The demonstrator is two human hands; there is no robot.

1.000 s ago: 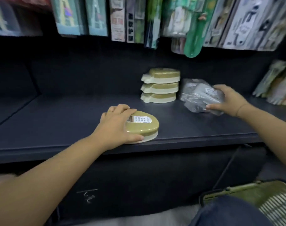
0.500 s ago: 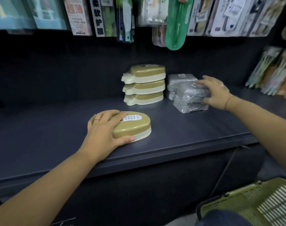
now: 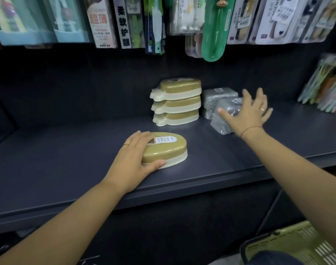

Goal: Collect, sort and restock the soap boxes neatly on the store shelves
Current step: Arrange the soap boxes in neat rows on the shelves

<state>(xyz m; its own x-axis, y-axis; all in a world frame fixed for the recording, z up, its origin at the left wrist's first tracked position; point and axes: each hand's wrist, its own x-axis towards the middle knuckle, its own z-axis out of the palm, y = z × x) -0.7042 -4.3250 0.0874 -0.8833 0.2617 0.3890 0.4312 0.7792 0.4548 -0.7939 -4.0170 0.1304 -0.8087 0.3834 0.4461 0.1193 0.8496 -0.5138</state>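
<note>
Box (image 3: 166,150) is held near the shelf (image 3: 67,169) front edge, long axis along that edge, left end gripped by the left hand (image 3: 132,159), fingers curled over top; stack (image 3: 176,102) lies directly behind, toward the back edge; right hand (image 3: 249,111), fingers spread, is laid on grey packs (image 3: 218,96).

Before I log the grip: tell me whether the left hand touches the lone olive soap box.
Touching. Head view: left hand grips the olive soap box, thumb against its cream base.

Single head-worn view, forward and down onto a near dark shelf (image 3: 67,169), both forearms inside.
</note>
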